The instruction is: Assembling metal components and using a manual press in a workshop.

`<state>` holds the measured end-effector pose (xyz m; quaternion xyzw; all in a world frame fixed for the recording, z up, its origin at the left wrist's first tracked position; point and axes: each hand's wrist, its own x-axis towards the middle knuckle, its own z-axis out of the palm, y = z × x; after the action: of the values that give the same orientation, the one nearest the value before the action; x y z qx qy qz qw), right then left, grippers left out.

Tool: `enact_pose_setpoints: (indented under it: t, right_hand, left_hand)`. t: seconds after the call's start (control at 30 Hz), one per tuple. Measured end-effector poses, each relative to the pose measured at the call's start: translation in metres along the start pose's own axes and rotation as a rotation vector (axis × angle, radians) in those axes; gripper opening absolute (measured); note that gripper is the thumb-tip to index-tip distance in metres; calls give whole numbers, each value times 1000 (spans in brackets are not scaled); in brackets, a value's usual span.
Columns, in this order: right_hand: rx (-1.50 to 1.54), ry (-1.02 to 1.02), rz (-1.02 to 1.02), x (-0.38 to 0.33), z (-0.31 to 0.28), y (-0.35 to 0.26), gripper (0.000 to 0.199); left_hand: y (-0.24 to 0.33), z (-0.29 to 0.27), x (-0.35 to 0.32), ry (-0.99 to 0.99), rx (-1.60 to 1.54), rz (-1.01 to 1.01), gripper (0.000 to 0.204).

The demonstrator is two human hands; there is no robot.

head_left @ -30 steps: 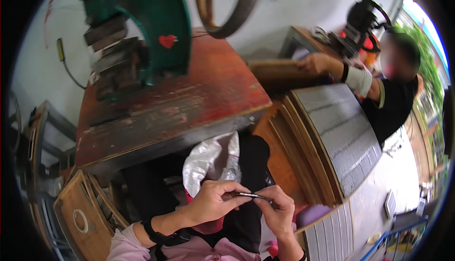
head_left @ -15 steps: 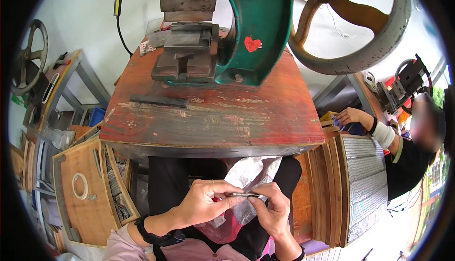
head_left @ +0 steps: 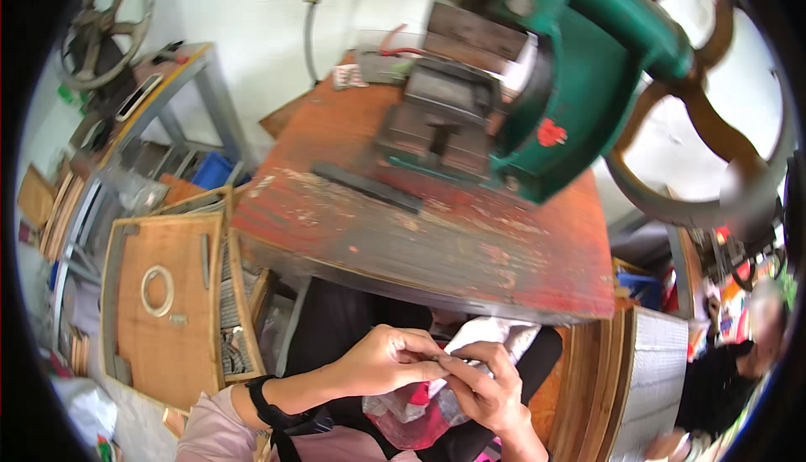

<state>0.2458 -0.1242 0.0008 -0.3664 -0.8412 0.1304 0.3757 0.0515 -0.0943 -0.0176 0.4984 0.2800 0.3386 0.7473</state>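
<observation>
Pinching a small dark piece [head_left: 441, 357], mostly hidden between them, your left hand [head_left: 379, 363] and right hand [head_left: 491, 388] meet above a crumpled pink-and-clear plastic bag [head_left: 405, 426]; beyond both stands a worn red wooden bench [head_left: 453, 252].

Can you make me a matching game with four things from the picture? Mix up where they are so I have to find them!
Things
1. Sticker
2. Dark bar
3. White ring
4. Plastic bag

Places
A. on the wooden panel at the left
B. on the green press
C. beneath the left hand and right hand
D. lying on the table

Right pairs: 1-B, 2-D, 3-A, 4-C
</observation>
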Motion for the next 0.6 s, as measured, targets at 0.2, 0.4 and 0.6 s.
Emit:
enact_pose_setpoints:
  t: [0.2,0.4,0.6]
  right_hand:
    - [12,-44,-89,29,31,-10,41]
    - [297,-228,-98,69,94,-24,31]
    - [500,-290,30,139,216,-63,21]
  left_hand:
    - [1,-27,-35,128,-6,12,21]
    - [-6,-74,-103,368,43,-5,22]
    - [-4,-116,-206,1059,-52,158,20]
